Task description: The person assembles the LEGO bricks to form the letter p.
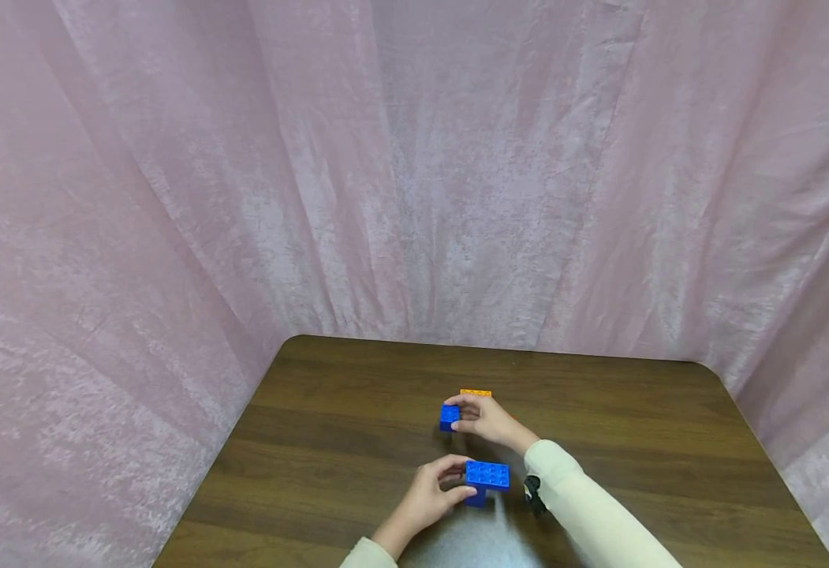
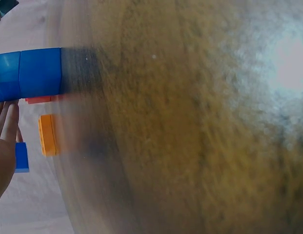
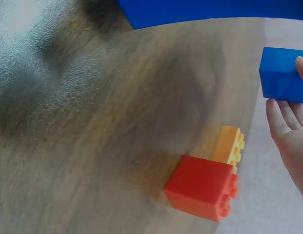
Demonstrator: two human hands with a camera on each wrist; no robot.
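Note:
Near the table's front, my left hand [image 1: 424,497] holds a blue toy-brick stack between thumb and fingers. A long studded brick [image 1: 487,474] forms its top, jutting right over a smaller blue brick [image 1: 476,500]. Farther back, my right hand [image 1: 488,422] pinches a small square blue brick [image 1: 449,418], studs upward. The right wrist view shows thumb and fingers on opposite sides of that small brick [image 3: 283,73]. Behind the right hand lies an orange brick [image 1: 476,392], partly covered by it. A red brick [image 3: 200,183] sits beside the orange one, almost wholly hidden in the head view.
The brown wood-grain table [image 1: 357,394] has rounded far corners. Pink velvety curtains [image 1: 457,197] hang behind it and at both sides. A small black device [image 1: 532,489] is strapped at the right wrist.

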